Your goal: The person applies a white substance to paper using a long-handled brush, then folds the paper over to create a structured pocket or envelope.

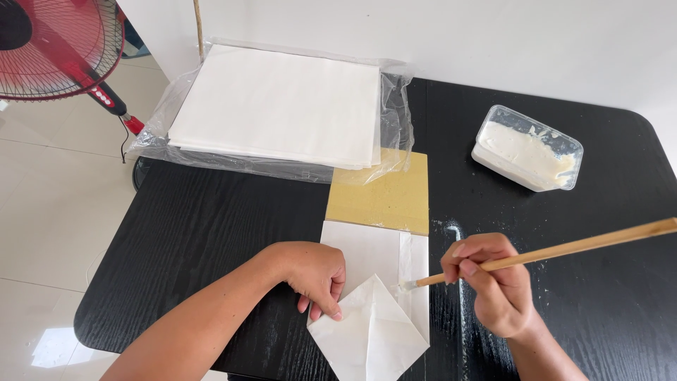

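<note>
My left hand (315, 275) presses down on a folded sheet of white paper (374, 328) at the near edge of the black table (211, 233); its fingers rest on the paper's left fold. My right hand (493, 282) grips a long wooden stick (564, 248) like a brush, and its pale tip touches the paper's upper right edge. Behind the white sheet lies a yellow-tan square of paper (384, 197).
A clear plastic tub of white paste (527, 147) stands at the back right. A stack of white paper in a clear plastic wrapper (278, 106) fills the back left. White smears mark the table near my right hand. A red fan (60, 46) stands on the tiled floor at left.
</note>
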